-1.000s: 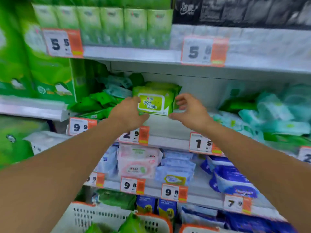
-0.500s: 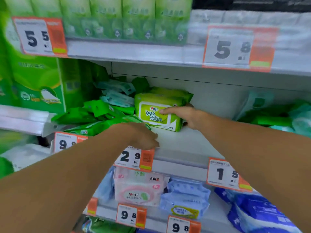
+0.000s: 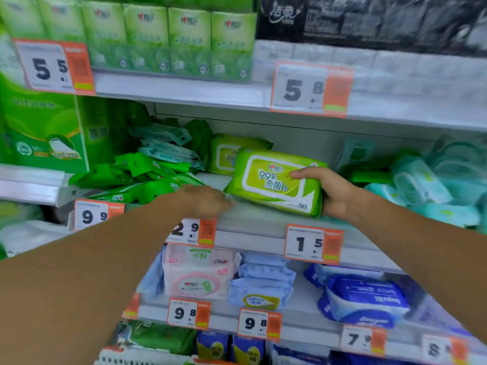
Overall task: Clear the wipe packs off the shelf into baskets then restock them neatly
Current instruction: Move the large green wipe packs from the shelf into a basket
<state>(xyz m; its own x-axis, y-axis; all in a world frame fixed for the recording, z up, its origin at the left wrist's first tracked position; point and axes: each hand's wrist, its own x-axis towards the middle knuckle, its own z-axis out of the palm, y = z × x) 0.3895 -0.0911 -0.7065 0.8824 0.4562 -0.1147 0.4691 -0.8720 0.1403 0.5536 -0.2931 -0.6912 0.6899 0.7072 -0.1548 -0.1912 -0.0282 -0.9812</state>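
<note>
A person's right hand [image 3: 333, 191] grips the right end of a lime-green soft plastic wipe pack [image 3: 274, 181], thumb on its white-bordered label, holding it tilted at the near edge of the white metal shelf [image 3: 253, 219], while the left hand [image 3: 204, 200] reaches palm-down toward the pack's left corner, its fingers blurred so that contact cannot be made out. A second lime-green pack [image 3: 224, 154] sits farther back, half hidden by the held one, beside a loose heap of glossy green sachets [image 3: 142, 177] at left; teal packs [image 3: 432, 185] lie blurred at right.
</note>
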